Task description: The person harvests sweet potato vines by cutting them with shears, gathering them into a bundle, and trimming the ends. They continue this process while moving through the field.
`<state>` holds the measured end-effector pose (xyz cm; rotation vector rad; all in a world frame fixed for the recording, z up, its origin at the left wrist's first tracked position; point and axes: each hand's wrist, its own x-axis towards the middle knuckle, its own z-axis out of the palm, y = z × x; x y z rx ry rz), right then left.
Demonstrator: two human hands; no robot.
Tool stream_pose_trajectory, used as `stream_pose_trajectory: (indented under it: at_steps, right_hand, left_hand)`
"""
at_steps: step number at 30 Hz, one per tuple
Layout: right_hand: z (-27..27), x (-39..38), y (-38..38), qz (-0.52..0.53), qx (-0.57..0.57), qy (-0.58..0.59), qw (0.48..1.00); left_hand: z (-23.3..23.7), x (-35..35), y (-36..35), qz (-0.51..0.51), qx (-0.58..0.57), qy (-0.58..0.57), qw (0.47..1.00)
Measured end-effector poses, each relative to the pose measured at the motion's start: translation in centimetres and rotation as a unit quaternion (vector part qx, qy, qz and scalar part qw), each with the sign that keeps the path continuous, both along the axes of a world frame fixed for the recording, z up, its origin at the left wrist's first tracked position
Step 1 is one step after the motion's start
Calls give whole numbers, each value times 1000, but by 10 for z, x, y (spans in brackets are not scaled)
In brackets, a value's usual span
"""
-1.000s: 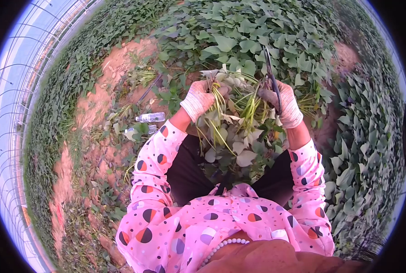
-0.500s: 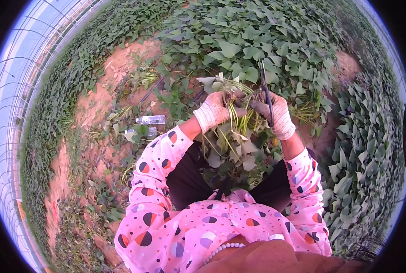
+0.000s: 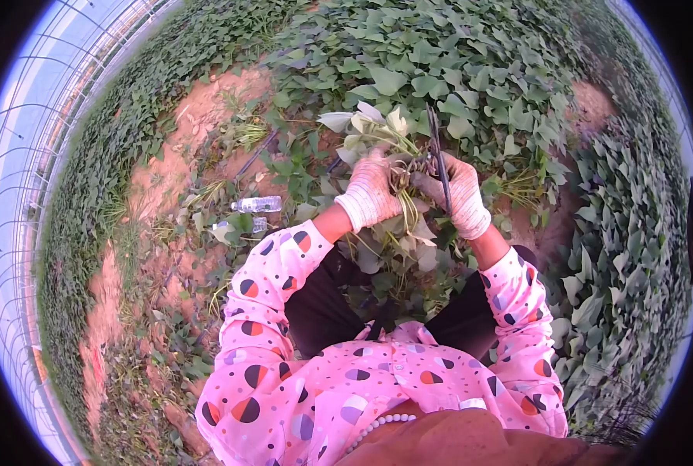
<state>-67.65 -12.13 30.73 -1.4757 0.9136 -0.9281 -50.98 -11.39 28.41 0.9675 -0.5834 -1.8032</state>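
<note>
Both hands wear pale knitted gloves with darker, soiled fingers. My left hand (image 3: 372, 189) is closed around a bunch of leafy vine cuttings (image 3: 377, 140), its pale leaf undersides fanning out up and to the left. Stems and a few wilted leaves hang below the fist. Close beside it, my right hand (image 3: 456, 190) grips dark scissors (image 3: 439, 159), blades pointing away from me. Its fingertips also touch the stems at the bunch's base. Part of the scissors' handle is hidden by the glove.
Dense green vines (image 3: 470, 62) spread ahead and along the right. On the left, reddish bare soil (image 3: 222, 101) carries scattered cut stems. Two clear plastic bottles (image 3: 257, 204) lie there. A metal frame (image 3: 20, 155) curves along the far left edge.
My hands have moved closer together and slightly left. The cuttings have tilted, with their leaves now higher and further left. The scissors have shifted left with my right hand.
</note>
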Motion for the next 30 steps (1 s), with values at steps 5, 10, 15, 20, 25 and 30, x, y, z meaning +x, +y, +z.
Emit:
stream_pose_trajectory:
  at_steps: [5,10,15,20,25,30]
  right_hand:
    - [-2,5,2,32,52,-48,997]
    - [-7,8,1,28,51,-21,998]
    - [-4,9,7,44,40,-28,998]
    - [-3,9,5,3,-88,62,994]
    - [12,-4,-3,-107,-103,-69,986]
    - [-1,-22,-18,-234,-191,-15,953]
  left_hand:
    - [-13,3,7,-42,-265,-328,906]
    - [-31,4,2,-160,-314,-567,745]
    - [-27,8,7,-160,-342,-573,727]
    - [-33,-7,3,-243,-393,-652,602]
    - [16,12,-1,-216,-435,-837,253]
    - [6,143,-3,134,-355,-924,48]
